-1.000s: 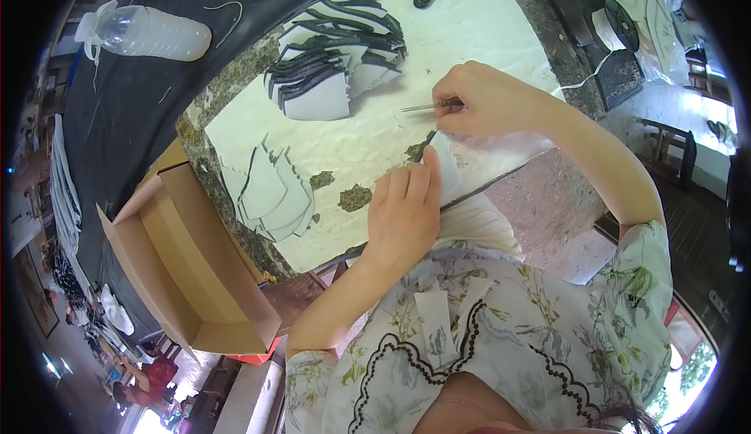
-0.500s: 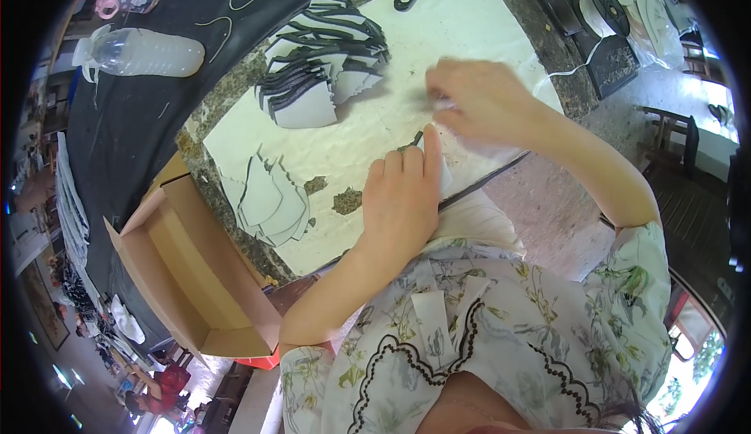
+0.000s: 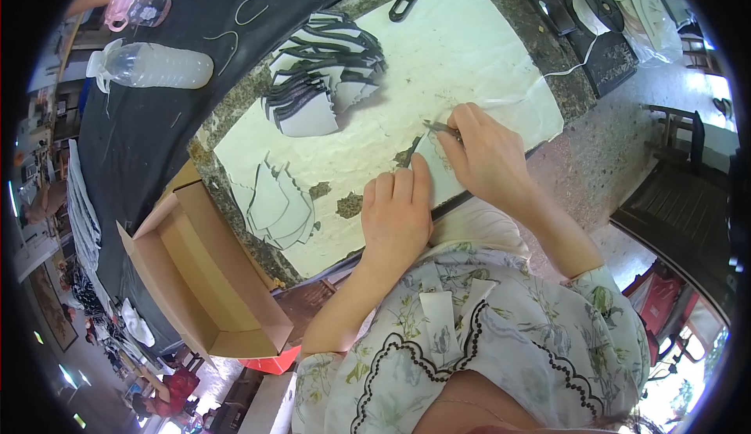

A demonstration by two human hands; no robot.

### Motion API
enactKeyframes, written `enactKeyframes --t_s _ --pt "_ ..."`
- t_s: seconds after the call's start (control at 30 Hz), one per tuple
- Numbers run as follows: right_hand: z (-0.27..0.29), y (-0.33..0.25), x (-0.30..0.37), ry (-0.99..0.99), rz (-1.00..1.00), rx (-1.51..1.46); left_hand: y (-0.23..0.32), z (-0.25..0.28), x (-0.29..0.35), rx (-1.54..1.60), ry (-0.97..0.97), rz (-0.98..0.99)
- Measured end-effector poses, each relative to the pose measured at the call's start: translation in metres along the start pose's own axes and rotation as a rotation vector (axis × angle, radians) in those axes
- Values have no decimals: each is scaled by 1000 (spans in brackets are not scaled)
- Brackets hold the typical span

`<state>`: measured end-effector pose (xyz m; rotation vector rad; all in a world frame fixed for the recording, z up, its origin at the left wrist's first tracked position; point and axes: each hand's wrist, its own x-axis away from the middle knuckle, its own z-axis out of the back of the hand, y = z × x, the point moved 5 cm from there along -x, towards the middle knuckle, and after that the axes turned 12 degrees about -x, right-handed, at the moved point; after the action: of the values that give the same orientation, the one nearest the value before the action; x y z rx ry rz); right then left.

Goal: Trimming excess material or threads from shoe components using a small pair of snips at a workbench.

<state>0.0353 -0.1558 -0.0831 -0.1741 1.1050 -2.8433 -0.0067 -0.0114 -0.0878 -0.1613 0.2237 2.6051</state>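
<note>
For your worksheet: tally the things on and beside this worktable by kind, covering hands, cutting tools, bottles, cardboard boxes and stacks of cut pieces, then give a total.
Hands: 2, left hand and right hand
Cutting tool: 1, thin blade
Bottles: 2, clear bottle and pink-capped bottle
Cardboard box: 1
Stacks of cut pieces: 2, dark-edged stack and pale stack
Total: 8

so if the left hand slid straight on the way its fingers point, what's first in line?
Probably the fanned stack of dark-edged grey cut pieces; before it the left hand crosses only bare white sheet.
</note>
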Motion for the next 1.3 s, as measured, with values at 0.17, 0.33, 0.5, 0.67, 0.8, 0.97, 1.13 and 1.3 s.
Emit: enactKeyframes --t_s 0.17,0.33,0.5,0.67,0.8,0.97,1.13,1.3 --pt "7 20 0 -30 -195 -292 -1 9 7 97 54 40" --pt "42 -7 -19 213 275 -164 -12 14 42 76 96 -49" --pt "23 22 -20 -7 229 33 -80 74 79 -171 653 53" --pt "16 -6 -14 -144 285 -36 -122 81 104 -460 437 329" --pt "-9 -92 14 -602 543 -345 -120 74 75 -155 391 389" --pt "-20 -117 31 -716 681 -758 -116 41 -20 61 434 411" --pt "-31 -63 21 -751 -84 -1293 -136 41 -14 302 359 326" --pt "-44 -61 -16 -523 -185 -1455 -145 56 0 331 725 607"
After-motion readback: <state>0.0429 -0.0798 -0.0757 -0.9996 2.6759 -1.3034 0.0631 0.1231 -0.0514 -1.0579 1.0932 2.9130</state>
